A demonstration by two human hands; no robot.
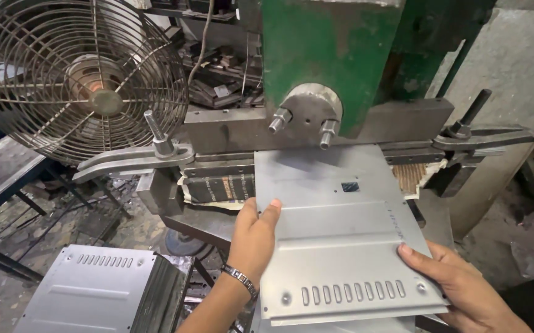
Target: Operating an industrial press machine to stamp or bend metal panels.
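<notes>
Head view: my left hand (pixel 253 237) and right hand (pixel 458 287) grip a grey slotted metal sheet (pixel 341 228) under the green press (pixel 328 55); fingers near the ram risk crushing.

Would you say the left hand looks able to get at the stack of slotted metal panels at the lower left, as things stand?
Probably yes, once it lets go. The left hand grips the sheet metal panel's left edge, and the stack of slotted panels sits just below and left, nothing visibly between.
</notes>
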